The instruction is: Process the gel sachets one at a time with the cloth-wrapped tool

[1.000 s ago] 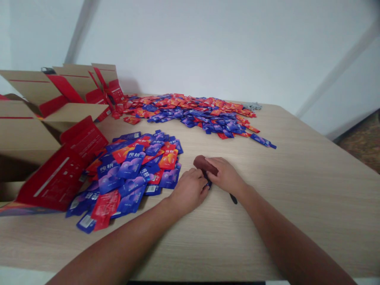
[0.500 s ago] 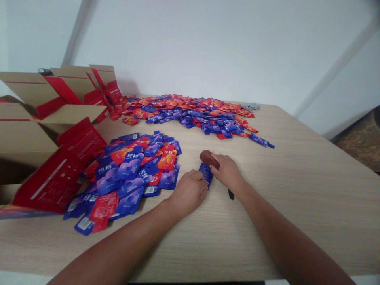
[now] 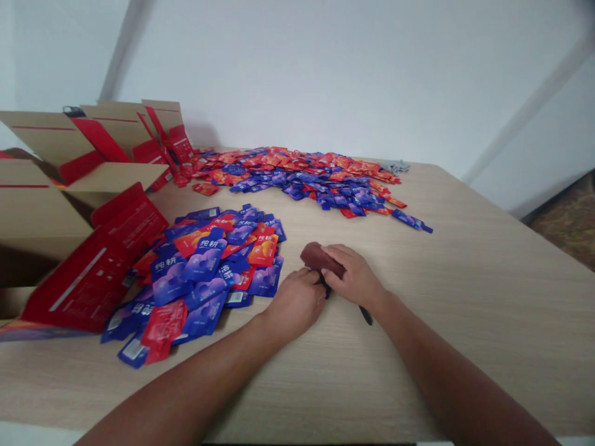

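Note:
My right hand is closed round a tool with a rounded brown handle. Its thin dark tip pokes out below my wrist, flat against the wooden table. My left hand is curled with its fingertips pressed against the right hand, pinning a blue sachet. Only a sliver of that sachet shows between the hands. A heap of blue and red sachets lies just left of my left hand.
A wider spread of blue and red sachets covers the far part of the table. Open cardboard boxes with red flaps stand along the left edge. A small grey object lies at the far pile's right end.
Half a second ago the blue sachet lay exposed ahead of my left fingers. Now the brown handle has come back left and toward me, and both hands cover the sachet.

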Demonstrator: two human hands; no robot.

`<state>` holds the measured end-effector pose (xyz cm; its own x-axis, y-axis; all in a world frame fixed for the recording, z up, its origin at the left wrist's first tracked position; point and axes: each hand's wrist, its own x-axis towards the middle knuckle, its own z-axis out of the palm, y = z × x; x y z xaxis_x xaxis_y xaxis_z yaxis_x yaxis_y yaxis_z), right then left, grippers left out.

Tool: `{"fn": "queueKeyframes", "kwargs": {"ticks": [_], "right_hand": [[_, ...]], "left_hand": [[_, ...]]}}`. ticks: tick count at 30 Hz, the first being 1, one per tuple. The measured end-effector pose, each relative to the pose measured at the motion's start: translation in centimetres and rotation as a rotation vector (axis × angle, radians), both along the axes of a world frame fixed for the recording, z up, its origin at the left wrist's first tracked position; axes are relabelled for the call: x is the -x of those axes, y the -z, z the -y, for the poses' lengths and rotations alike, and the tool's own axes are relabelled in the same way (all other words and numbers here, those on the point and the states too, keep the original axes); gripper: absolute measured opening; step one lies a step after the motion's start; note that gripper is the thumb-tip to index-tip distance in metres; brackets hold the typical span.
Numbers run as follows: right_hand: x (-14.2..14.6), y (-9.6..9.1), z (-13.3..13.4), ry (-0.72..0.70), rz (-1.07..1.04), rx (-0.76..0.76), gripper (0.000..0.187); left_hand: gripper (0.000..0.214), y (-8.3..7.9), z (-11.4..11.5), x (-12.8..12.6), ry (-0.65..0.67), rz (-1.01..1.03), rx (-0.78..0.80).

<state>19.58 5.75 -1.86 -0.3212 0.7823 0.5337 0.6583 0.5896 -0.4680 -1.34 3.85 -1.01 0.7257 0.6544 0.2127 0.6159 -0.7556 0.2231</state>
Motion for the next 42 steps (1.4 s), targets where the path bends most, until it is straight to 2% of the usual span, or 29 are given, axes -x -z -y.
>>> {"fn": "queueKeyframes", "kwargs": {"ticks": [3, 6, 13, 24, 30, 34, 38, 42], "right_hand": [[0.6, 0.5, 0.0, -0.054, 0.093, 0.099, 0.049], [0.7, 0.6, -0.2, -0.014, 0.150, 0.124, 0.047], [0.3, 0.7, -1.0, 0.061, 0.151, 0.122, 0.050], [-2.0, 2.7, -2.6, 0.291, 0.180, 0.081, 0.046], [-2.0, 3.0, -2.5, 0.314, 0.199, 0.058, 0.046], [-1.9, 2.5, -2.2, 0.341, 0.126, 0.020, 0.049], [-1.5, 1.4, -1.5, 0.297, -0.033, -0.059, 0.052], [-0.8, 0.8, -0.8, 0.095, -0.044, -0.028, 0.054]], "left_hand": [[0.016, 0.0, -0.1, -0.1, -0.006, -0.003, 0.007], [0.018, -0.1, -0.1, -0.1, 0.006, -0.006, 0.007], [0.021, -0.3, 0.0, 0.0, 0.026, 0.006, -0.004], [0.019, 0.0, -0.2, 0.1, 0.002, 0.122, 0.037], [0.011, 0.0, -0.1, 0.0, -0.011, 0.109, 0.036], [0.008, -0.1, 0.0, 0.0, -0.031, 0.096, 0.035], [0.010, 0.1, -0.1, 0.1, -0.019, 0.090, 0.035], [0.012, 0.4, -0.1, 0.1, -0.012, 0.105, 0.032]]}}
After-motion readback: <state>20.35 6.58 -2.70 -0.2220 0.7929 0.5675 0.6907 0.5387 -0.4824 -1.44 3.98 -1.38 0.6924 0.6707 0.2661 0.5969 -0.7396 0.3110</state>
